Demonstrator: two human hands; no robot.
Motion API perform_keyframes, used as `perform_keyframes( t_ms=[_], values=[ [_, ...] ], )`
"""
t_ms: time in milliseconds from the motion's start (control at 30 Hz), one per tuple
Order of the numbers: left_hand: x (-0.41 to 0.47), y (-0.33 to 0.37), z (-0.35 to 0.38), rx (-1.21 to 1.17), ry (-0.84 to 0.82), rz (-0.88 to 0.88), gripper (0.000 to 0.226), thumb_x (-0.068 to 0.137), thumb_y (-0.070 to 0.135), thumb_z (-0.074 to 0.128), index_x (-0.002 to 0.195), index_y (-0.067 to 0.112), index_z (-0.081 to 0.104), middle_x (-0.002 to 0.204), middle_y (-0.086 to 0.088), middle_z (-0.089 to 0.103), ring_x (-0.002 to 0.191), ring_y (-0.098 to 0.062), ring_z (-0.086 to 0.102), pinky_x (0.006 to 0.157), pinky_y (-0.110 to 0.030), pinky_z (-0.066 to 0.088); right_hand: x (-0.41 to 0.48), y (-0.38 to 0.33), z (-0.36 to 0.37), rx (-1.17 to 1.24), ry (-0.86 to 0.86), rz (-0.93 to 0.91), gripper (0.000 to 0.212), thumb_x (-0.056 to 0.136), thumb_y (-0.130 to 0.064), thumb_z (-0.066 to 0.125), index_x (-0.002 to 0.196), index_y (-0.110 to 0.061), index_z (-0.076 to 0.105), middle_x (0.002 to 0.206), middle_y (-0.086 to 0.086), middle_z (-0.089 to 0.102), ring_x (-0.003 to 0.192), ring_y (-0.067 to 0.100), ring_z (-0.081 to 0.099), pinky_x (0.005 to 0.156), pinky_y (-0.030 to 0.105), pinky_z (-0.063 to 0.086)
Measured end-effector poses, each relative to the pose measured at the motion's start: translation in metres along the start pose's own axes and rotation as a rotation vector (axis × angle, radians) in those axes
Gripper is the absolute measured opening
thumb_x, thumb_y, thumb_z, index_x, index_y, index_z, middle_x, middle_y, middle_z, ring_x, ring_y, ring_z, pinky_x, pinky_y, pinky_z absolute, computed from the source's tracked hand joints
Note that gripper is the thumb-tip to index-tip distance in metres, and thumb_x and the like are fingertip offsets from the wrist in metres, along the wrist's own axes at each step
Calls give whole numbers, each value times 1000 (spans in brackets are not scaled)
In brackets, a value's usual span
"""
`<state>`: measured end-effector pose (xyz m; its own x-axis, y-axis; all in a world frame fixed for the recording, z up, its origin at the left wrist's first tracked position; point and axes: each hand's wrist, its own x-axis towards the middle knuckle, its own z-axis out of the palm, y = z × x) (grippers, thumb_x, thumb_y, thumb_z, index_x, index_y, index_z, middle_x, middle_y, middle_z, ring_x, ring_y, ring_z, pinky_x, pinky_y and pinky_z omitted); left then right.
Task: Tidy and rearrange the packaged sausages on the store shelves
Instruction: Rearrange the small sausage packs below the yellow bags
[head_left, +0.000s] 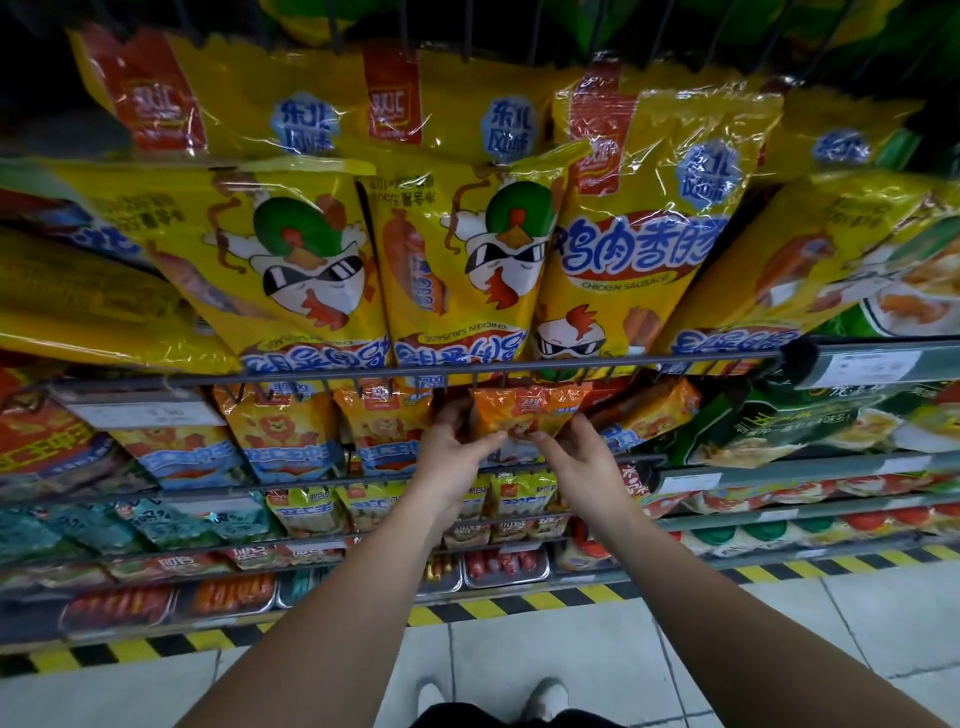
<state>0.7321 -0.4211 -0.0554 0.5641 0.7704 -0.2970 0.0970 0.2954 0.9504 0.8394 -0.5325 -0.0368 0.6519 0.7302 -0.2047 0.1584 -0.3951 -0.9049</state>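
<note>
- Store shelves (857, 365), full of sausage bags, face me.
- My left hand (454, 447) and right hand (579, 449) pinch the orange pack (524, 413), upright between them.

Pale tiled floor (597, 670) — hazard-striped edge (519, 603)

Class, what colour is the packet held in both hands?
Orange packet; the head view shows it best.

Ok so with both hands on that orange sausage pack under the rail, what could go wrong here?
1. The left hand and right hand hold the orange pack only by its lower part, so it might slip and drop.
2. The big yellow bags lean out over the rail just above; bumping them while lifting could tip one forward.
</note>
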Motion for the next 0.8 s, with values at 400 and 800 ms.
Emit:
perform_keyframes(
  t_ms=[400, 800],
  values=[
    [1, -5, 10, 215, 90, -91, 47, 102, 31, 50, 146, 19, 39, 138, 2, 51, 131, -26, 46, 96, -30, 34, 10, 0, 3, -83, -83, 85, 56, 94, -45, 59, 143, -23, 41, 138, -5, 53, 128, 19, 48, 102, 37, 42],
    [-15, -9, 3, 465, 187, -74, 27, 105, 33, 40, 120, 13, 50, 81, 8, 52, 68, -7, 50, 65, -32, 37, 1, -13, 3, -157, -187, -28, 57, 96, -27, 62, 146, -17, 37, 121, -13, 46, 116, 9, 48, 95, 23, 37]
  ],
)
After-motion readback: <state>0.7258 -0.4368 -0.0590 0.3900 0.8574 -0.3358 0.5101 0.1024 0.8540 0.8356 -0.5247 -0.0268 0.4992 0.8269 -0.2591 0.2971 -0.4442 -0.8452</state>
